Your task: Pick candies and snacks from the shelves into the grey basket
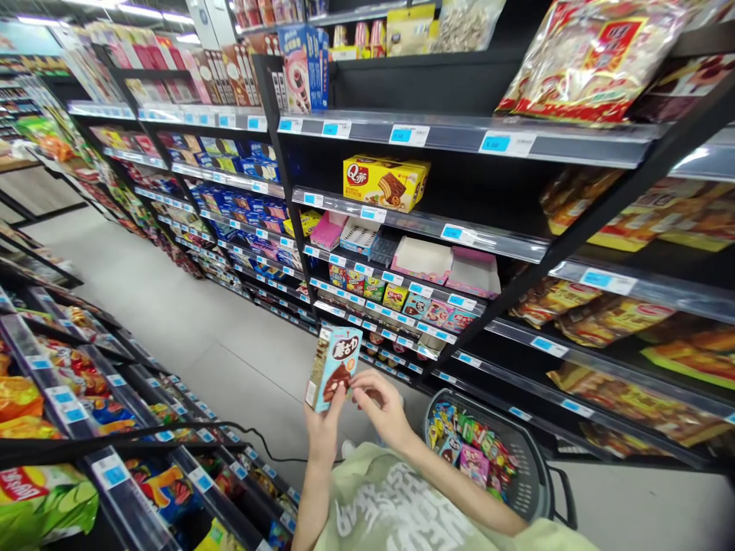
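A light blue snack box (343, 360) with a chocolate picture on its front is in my left hand (325, 421). It stands nearly upright, tilted a little, with my thumb across its lower front. Close against the box's right edge is my right hand (382, 405), its fingers curled and the fingertips pinched together. Whether those fingertips grip the box edge or some small thing, I cannot make out. To the right of my body a dark grey shopping basket (520, 478) holds several colourful snack packs, among them a pink box (474, 464).
Ahead, black shelving carries small snack boxes (395, 296), open display cartons (422, 259) and a yellow cake box (386, 182). Bagged snacks (591, 61) fill shelves at right. Chip bags (46, 497) line a rack at left. A black cable (253, 428) crosses low. Grey floor (218, 344) runs between.
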A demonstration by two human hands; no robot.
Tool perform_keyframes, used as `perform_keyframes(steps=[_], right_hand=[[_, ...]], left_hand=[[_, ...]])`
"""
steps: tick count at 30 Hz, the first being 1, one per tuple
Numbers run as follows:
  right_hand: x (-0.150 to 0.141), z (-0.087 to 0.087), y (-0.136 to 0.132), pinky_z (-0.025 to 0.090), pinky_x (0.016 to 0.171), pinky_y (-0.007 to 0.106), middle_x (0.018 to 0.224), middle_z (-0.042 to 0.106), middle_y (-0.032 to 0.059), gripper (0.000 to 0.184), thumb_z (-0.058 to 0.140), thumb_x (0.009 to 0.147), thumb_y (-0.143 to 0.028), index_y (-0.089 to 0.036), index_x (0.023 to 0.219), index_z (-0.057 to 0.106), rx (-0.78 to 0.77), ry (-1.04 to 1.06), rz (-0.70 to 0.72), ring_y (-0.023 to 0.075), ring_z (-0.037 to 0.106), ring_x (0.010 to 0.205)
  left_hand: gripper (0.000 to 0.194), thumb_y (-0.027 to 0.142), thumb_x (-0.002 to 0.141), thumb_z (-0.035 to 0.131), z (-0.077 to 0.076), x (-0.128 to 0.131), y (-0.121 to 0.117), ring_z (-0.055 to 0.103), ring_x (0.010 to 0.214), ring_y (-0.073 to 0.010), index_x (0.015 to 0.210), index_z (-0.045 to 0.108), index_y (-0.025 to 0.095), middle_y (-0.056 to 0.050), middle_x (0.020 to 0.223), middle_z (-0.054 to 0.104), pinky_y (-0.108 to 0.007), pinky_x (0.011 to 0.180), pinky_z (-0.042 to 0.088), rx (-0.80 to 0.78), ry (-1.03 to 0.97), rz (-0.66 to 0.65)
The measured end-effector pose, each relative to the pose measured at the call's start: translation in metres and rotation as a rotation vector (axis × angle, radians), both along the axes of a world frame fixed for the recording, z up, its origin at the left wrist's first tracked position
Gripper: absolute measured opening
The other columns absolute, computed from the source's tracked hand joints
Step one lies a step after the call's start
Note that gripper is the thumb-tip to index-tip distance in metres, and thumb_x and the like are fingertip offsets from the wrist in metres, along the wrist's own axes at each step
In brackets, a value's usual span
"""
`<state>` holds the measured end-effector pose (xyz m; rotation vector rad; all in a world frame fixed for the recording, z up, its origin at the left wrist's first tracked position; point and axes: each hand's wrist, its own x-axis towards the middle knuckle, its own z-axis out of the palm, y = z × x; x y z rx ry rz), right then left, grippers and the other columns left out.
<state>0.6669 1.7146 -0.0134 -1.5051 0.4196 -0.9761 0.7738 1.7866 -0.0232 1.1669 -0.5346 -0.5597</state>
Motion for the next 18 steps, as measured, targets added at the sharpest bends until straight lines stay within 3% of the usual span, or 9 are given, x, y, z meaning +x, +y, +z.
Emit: perform_keyframes(steps=[2, 5, 10, 18], right_hand=[[0.003, 0.000, -0.001, 0.049, 0.060, 0.026, 0.089, 0.064, 0.0052, 0.024, 0.064, 0.090, -0.042, -0.018, 0.089, 0.067, 0.096, -0.015, -0.058, 0.0145, 0.061, 0.070], [0.004, -0.001, -0.003, 0.047, 0.057, 0.025, 0.073, 0.063, 0.0022, 0.028, 0.067, 0.088, -0.045, -0.017, 0.085, 0.064, 0.201, -0.015, -0.080, 0.0123, 0.057, 0.058], [0.004, 0.000, -0.006, 0.045, 0.054, 0.025, 0.073, 0.066, 0.0026, 0.032, 0.069, 0.085, -0.049, -0.017, 0.084, 0.062, 0.260, -0.026, -0.081, 0.0114, 0.055, 0.054], [0.014, -0.005, -0.009, 0.045, 0.052, 0.025, 0.074, 0.066, 0.0015, 0.032, 0.068, 0.085, -0.050, -0.019, 0.089, 0.060, 0.304, -0.053, -0.020, 0.0116, 0.057, 0.053]], left_hand=[[0.041, 0.040, 0.075, 0.079, 0.002, 0.000, -0.001, 0.069, 0.099, -0.0239, 0.108, 0.065, 0.020, -0.006, 0.105, 0.072, -0.036, 0.089, 0.054, -0.085, 0.264, -0.019], [0.042, 0.037, 0.074, 0.079, 0.005, 0.000, -0.002, 0.069, 0.102, -0.0233, 0.111, 0.064, 0.022, -0.005, 0.113, 0.070, -0.038, 0.092, 0.052, -0.157, 0.422, -0.045], [0.046, 0.039, 0.077, 0.076, 0.006, 0.000, -0.001, 0.067, 0.107, -0.0260, 0.118, 0.063, 0.022, -0.007, 0.120, 0.068, -0.044, 0.097, 0.050, -0.139, 0.440, -0.091], [0.039, 0.038, 0.076, 0.077, -0.002, 0.005, -0.003, 0.067, 0.103, -0.0246, 0.109, 0.068, 0.020, -0.006, 0.108, 0.072, -0.038, 0.092, 0.052, -0.146, 0.463, -0.087]])
